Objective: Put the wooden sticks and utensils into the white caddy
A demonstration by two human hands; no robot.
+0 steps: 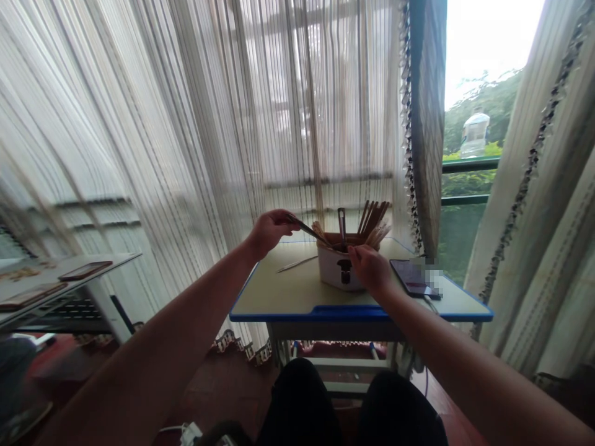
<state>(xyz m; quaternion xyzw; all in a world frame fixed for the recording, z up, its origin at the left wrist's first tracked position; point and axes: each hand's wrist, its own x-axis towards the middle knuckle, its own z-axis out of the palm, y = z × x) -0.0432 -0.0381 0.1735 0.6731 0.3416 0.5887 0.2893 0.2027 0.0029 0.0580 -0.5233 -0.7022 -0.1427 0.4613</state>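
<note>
On a small desk (283, 291) stands a white box (329, 272) with a dark latch-like patch on its front, holding several chopsticks (372, 217), a dark flat handle (342, 223) and other thin pieces. My left hand (274, 230), left of the box, pinches a slender dark stick-like utensil (304, 227). Its lower end slants down to the box's opening; its tip is hard to make out. My right hand (370, 265) is closed at the front right rim of the box, fingertips on the edge. A thin pale stick (296, 264) lies on the desktop to the left.
To the right on the desk lies a phone or tablet (409, 277) with a cable, partly pixelated. Sheer curtains (288, 124) hang behind. Another table (106, 260) with dark-edged trays (86, 271) is at left. My knees (302, 396) are below the desk's blue edge.
</note>
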